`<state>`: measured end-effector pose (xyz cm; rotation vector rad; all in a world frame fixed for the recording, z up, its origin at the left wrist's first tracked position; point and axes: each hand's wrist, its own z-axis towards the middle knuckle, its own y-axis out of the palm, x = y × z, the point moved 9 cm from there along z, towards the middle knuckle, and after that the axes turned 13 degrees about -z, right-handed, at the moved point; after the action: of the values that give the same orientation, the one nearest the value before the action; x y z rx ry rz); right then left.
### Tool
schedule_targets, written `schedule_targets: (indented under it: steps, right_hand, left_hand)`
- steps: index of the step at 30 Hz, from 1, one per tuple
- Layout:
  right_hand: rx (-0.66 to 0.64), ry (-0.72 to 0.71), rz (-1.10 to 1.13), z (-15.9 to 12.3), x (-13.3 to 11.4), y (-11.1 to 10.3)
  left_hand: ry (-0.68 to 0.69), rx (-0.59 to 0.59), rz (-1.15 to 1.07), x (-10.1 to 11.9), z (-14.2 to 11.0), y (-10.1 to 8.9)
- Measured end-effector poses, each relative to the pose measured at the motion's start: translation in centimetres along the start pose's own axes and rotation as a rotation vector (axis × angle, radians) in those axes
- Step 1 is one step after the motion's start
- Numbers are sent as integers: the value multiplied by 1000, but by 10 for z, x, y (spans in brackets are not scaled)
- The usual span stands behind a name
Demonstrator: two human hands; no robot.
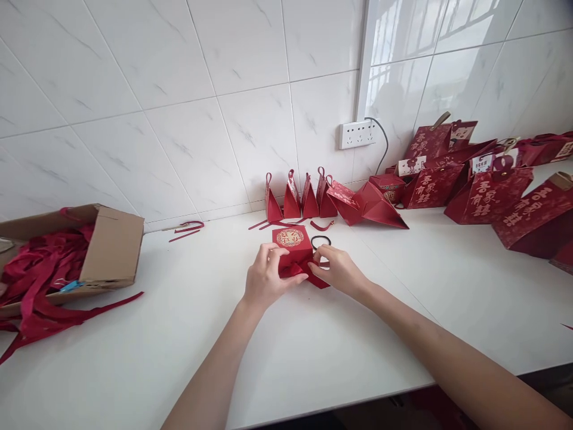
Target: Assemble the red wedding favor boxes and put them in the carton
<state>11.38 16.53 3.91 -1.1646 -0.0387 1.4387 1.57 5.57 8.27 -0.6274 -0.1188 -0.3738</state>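
A small red gift box (293,236) with a round gold emblem on top sits on the white tabletop. My left hand (265,273) grips its left side, fingers over the upper edge and thumb across the front. Around the front runs a red ribbon (293,270), gathered there in what looks like a bow. At the box's right front corner, my right hand (336,267) pinches a part of this ribbon between thumb and fingers; the exact grip is partly hidden. Just behind my right fingers lies a black elastic band (321,240).
A cardboard box (117,245) full of red ribbons stands at left, some trailing onto the table. Several small triangular red boxes (292,202) line the tiled wall. Larger red gift boxes (430,186) crowd the right. A power strip (357,135) is on the wall.
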Motion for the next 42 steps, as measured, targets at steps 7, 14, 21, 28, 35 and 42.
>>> schedule_targets:
  steps: [7, 14, 21, 28, 35, 42]
  right_hand:
    - [-10, 98, 87, 0, 9, -1]
    - [36, 200, 62, 3, 14, -12]
    - [-3, 447, 459, 2, 29, -12]
    - [14, 516, 573, 1, 26, -21]
    - [0, 490, 494, 1, 24, -23]
    - [5, 478, 513, 3, 25, -21]
  left_hand:
    - [15, -75, -14, 2, 0, 10]
    - [-93, 7, -128, -17, -3, 7]
    - [-633, 116, -590, -56, -13, 13]
    - [-722, 102, -679, -58, -13, 14]
    - [-762, 122, -651, -57, -15, 12]
    - [-741, 154, -716, -54, -13, 11]
